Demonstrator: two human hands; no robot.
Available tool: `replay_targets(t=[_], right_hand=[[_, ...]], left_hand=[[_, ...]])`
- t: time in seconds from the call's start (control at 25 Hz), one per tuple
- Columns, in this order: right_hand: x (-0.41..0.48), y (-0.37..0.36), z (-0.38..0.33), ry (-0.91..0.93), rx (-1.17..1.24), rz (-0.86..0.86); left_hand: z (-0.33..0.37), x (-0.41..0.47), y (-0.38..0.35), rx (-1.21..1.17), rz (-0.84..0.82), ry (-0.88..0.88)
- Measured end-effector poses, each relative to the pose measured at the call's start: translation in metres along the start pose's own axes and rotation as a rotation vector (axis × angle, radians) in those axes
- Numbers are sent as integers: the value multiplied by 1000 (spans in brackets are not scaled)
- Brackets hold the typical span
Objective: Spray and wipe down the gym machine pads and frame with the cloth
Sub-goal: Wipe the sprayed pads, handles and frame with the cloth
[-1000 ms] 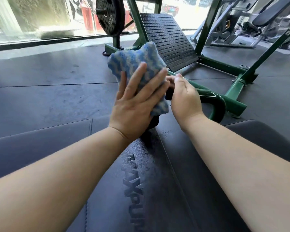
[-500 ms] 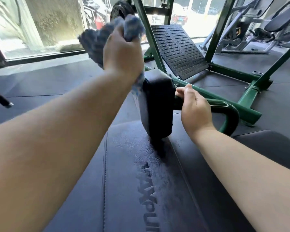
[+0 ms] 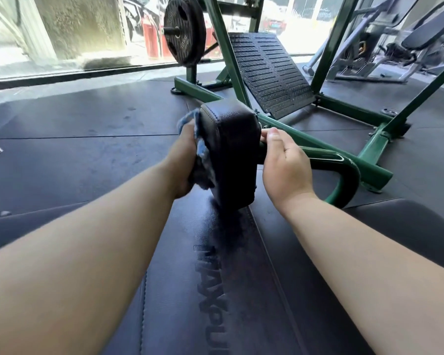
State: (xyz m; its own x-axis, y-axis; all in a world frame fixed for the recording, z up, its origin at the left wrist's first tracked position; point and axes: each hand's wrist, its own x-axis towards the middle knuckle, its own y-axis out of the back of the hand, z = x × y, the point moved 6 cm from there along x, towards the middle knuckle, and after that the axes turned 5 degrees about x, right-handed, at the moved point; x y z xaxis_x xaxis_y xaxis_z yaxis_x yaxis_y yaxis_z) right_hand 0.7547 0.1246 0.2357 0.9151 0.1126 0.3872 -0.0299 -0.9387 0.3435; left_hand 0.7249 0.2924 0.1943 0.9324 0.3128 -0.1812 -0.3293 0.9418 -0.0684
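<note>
Cloth left of pad — footplate behind

Left hand presses cloth against pad.

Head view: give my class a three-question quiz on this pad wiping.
1. True or false: the left hand holds the blue woven cloth against the black leather pad.
2. The right hand grips: A) the curved green steel tube; B) a spray bottle; C) the cloth.
3. Fill in: the round black weight plate sits ___ of the ribbed black footplate.
Key: 1 true; 2 A; 3 left.
</note>
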Motion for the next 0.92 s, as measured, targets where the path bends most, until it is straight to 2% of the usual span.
replay_targets(t=[0.16, 0.28, 0.36, 0.44, 0.56, 0.64, 0.72, 0.84, 0.88, 0.92], right_hand=[[-2, -9, 6, 1, -40, -63], [2, -14, 7, 49, -87, -105], [1, -9, -4, 130, -93, -22], [3, 8, -11, 117, -146, 79], [7, 24, -2, -59, -95, 136], [6, 14, 5, -188, -15, 59], [2, 3, 9, -283, -40, -32], [-6, -1, 18, -496, -51, -192], [-17, -4, 22, -611, -76, -308], [-28, -6, 27, -716, -115, -422]], left_hand=[[-57, -18, -13, -153, 62, 118], [-60, -23, -20, -296, 63, 126], [-64, -45, -25, -352, 39, 109], [-65, -80, -34, -220, 28, -20], [-30, -82, -41, -195, 32, -220], [-14, -55, -34, -153, 165, -168], [-32, -46, -30, -1, 250, -92], [-73, -78, -40, 257, 248, -84], [-79, -85, -41, 246, 244, -64], [-80, -81, -43, 92, 213, -6]])
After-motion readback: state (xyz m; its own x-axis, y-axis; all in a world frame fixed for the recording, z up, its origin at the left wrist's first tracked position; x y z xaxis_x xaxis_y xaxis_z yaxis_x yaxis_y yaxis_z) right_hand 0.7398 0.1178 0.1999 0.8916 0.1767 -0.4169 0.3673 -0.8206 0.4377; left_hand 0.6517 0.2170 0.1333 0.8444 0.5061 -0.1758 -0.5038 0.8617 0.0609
